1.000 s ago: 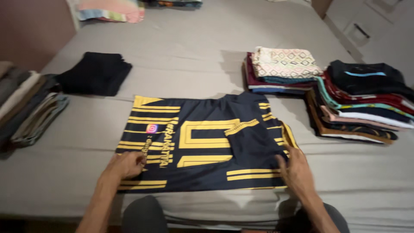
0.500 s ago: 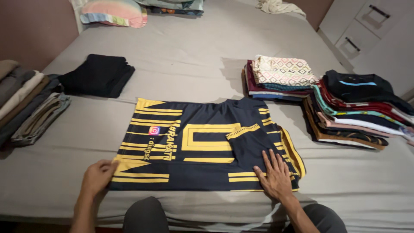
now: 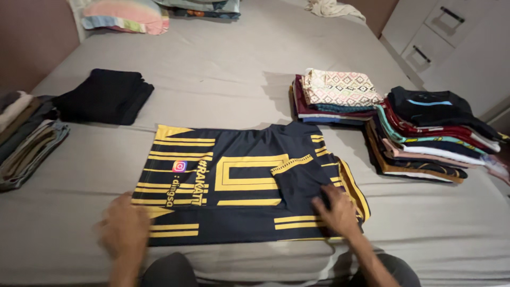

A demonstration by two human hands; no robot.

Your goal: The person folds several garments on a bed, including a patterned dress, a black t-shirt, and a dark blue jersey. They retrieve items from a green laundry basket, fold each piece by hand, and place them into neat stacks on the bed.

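Your left hand [image 3: 125, 229] is blurry at the left bottom corner of the dark shirt with yellow stripes [image 3: 249, 183], so you cannot tell if its fingers are spread or pinching, and your right hand [image 3: 336, 211] lies flat with fingers spread on the shirt's right bottom part. The shirt lies flat in the middle of the grey bed [image 3: 228, 69]; press it smooth and keep the edges lined up. Left of the shirt is one pile of folded clothes [image 3: 24, 141], behind its left corner one folded black cloth [image 3: 103, 95], and right of it two stacks of folded clothes [image 3: 336, 93] [image 3: 430, 135].
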